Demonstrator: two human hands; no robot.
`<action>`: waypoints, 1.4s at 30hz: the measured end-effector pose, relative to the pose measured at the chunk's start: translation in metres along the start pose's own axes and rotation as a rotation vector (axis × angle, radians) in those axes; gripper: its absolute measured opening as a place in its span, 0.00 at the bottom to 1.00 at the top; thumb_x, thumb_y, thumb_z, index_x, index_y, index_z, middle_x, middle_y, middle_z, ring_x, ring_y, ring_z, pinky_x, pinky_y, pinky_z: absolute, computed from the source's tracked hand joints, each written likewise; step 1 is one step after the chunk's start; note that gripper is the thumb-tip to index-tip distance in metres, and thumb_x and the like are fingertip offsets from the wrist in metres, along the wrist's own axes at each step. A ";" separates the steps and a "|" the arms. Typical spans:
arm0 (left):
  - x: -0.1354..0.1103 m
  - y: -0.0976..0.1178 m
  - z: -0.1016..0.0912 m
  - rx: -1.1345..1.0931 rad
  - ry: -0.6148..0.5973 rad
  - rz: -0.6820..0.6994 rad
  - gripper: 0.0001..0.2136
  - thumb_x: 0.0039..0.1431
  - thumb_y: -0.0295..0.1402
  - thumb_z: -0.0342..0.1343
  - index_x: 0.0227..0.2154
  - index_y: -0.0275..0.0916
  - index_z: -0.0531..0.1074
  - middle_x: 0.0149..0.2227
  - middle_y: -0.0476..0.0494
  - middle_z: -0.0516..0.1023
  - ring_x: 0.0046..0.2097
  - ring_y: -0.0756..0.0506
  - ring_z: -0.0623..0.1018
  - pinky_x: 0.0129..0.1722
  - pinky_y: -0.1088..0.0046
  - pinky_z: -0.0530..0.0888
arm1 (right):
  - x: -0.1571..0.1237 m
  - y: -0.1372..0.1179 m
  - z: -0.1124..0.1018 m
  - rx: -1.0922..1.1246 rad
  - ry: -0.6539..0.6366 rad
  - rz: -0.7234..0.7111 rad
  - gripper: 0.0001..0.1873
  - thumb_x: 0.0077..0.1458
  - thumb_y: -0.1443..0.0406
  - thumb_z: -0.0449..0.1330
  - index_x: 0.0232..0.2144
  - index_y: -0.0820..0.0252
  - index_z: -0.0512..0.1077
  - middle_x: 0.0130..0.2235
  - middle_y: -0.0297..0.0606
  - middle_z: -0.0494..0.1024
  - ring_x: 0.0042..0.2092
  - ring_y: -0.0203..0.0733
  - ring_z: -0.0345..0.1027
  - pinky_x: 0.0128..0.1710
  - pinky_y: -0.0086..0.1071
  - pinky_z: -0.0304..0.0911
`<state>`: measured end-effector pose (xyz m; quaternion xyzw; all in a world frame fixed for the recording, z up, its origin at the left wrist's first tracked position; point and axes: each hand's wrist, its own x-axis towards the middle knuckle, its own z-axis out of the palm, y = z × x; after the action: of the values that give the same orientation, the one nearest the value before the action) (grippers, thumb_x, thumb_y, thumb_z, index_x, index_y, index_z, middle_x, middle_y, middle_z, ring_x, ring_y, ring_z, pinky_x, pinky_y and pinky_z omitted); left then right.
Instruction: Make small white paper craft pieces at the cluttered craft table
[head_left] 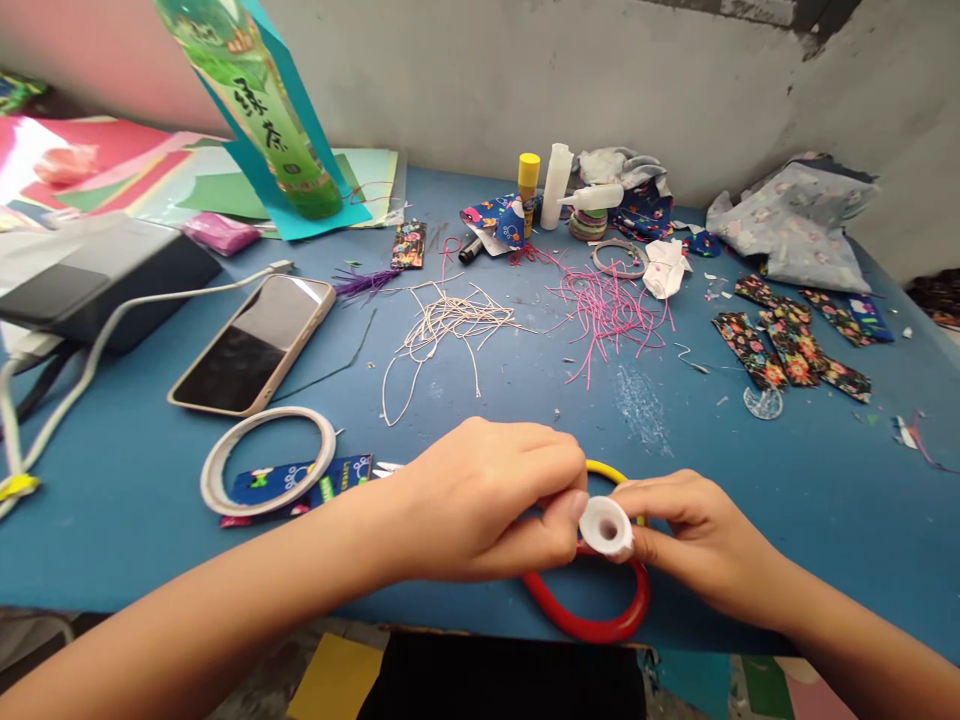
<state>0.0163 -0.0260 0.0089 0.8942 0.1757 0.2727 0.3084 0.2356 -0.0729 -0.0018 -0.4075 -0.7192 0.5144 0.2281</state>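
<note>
The right hand [675, 525] is pinching a white hollow piece [606, 526] above red-and-yellow scissors [600, 630], which are lying on the blue counter [480, 395]. The left hand [517, 500] is curling almost closed beside its rim; whether it is gripping, I cannot tell.

One left hand [510, 505], one right hand [694, 530], one hollow white piece [602, 520], one red loop [592, 628], one yellow loop [606, 470], one phone [251, 345], one green drink bottle [274, 130], two white squeeze bottles [555, 187], one yellow-capped tube [529, 175], one broad white ring [214, 480], one cream cord tangle [450, 318] and one pink [606, 303].
</note>
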 end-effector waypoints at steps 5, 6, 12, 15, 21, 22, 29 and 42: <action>0.001 -0.001 0.001 -0.045 0.107 0.012 0.07 0.63 0.27 0.51 0.29 0.35 0.70 0.28 0.46 0.75 0.29 0.52 0.73 0.29 0.80 0.69 | -0.001 0.000 0.000 0.041 0.054 0.007 0.10 0.57 0.60 0.62 0.39 0.55 0.80 0.35 0.34 0.82 0.35 0.37 0.75 0.35 0.24 0.66; 0.001 -0.001 0.001 -0.053 0.130 0.016 0.06 0.63 0.27 0.53 0.30 0.35 0.71 0.29 0.46 0.77 0.31 0.52 0.74 0.30 0.80 0.70 | -0.002 0.000 0.000 0.046 0.070 0.001 0.10 0.57 0.60 0.62 0.40 0.55 0.80 0.36 0.34 0.83 0.36 0.37 0.76 0.36 0.24 0.67; 0.002 0.000 -0.001 -0.182 0.162 -0.031 0.02 0.58 0.23 0.57 0.32 0.33 0.74 0.30 0.46 0.77 0.31 0.53 0.75 0.30 0.83 0.72 | -0.003 0.002 -0.001 0.009 0.159 -0.028 0.10 0.56 0.62 0.64 0.41 0.52 0.79 0.38 0.33 0.83 0.36 0.36 0.76 0.38 0.24 0.67; 0.001 0.001 -0.001 -0.235 0.156 -0.096 0.02 0.56 0.23 0.60 0.28 0.33 0.73 0.28 0.47 0.76 0.29 0.54 0.73 0.26 0.83 0.71 | -0.003 0.002 0.000 -0.026 0.150 -0.063 0.09 0.57 0.62 0.62 0.41 0.52 0.79 0.37 0.33 0.83 0.35 0.35 0.75 0.36 0.23 0.66; 0.002 -0.002 0.003 -0.194 0.195 -0.060 0.04 0.55 0.25 0.62 0.27 0.33 0.73 0.28 0.48 0.75 0.29 0.54 0.73 0.27 0.84 0.70 | -0.003 0.004 0.002 -0.132 0.151 -0.148 0.09 0.59 0.64 0.60 0.41 0.54 0.78 0.34 0.33 0.82 0.34 0.34 0.74 0.35 0.23 0.65; 0.002 -0.003 0.003 -0.184 0.200 -0.051 0.03 0.56 0.24 0.61 0.28 0.33 0.74 0.29 0.47 0.76 0.29 0.54 0.73 0.28 0.84 0.71 | -0.003 0.005 0.002 -0.144 0.152 -0.151 0.09 0.59 0.64 0.60 0.41 0.54 0.78 0.34 0.33 0.82 0.34 0.34 0.74 0.35 0.23 0.65; 0.002 -0.004 0.003 -0.160 0.145 0.013 0.04 0.60 0.24 0.57 0.35 0.32 0.76 0.33 0.42 0.78 0.33 0.53 0.76 0.34 0.83 0.73 | -0.003 0.006 0.002 -0.158 0.181 -0.137 0.08 0.58 0.67 0.61 0.39 0.54 0.78 0.34 0.32 0.82 0.34 0.33 0.74 0.35 0.23 0.65; 0.001 -0.002 -0.001 -0.217 0.092 -0.046 0.05 0.60 0.20 0.54 0.31 0.32 0.74 0.32 0.46 0.76 0.33 0.54 0.75 0.35 0.84 0.72 | -0.005 0.002 0.002 -0.145 0.262 -0.110 0.07 0.58 0.66 0.61 0.39 0.53 0.78 0.36 0.30 0.83 0.32 0.32 0.73 0.33 0.22 0.64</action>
<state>0.0167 -0.0235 0.0086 0.8379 0.1798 0.3237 0.4011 0.2377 -0.0778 -0.0035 -0.4465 -0.7398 0.3901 0.3180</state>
